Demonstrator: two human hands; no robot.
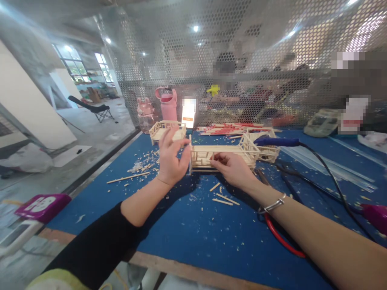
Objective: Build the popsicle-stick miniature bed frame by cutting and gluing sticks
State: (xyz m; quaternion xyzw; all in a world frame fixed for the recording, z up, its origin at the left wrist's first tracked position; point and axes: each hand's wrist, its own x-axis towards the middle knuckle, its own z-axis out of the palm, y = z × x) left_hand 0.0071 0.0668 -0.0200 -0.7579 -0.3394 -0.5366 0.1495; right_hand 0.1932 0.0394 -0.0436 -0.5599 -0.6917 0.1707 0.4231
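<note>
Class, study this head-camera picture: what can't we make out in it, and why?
All in the head view:
Right hand: what, if anything, its fingertips pinch at the long stick model; too small to tell.
Small stick model: partly hidden by the left hand.
Phone screen: content pixelated.
Red handle: where it leads, hidden by the right forearm.
Purple object: cut off by the right edge.
Shapes behind the perforated panel: obscured by it.

Pale light, stretched edges

Daylight shows in windows (72,60) at upper left; lamps (196,28) glint along the top. A phone screen (188,114) glares above centre. Soft shadow darkens the tabletop (193,237); pixel blocks blot the upper right.
</note>
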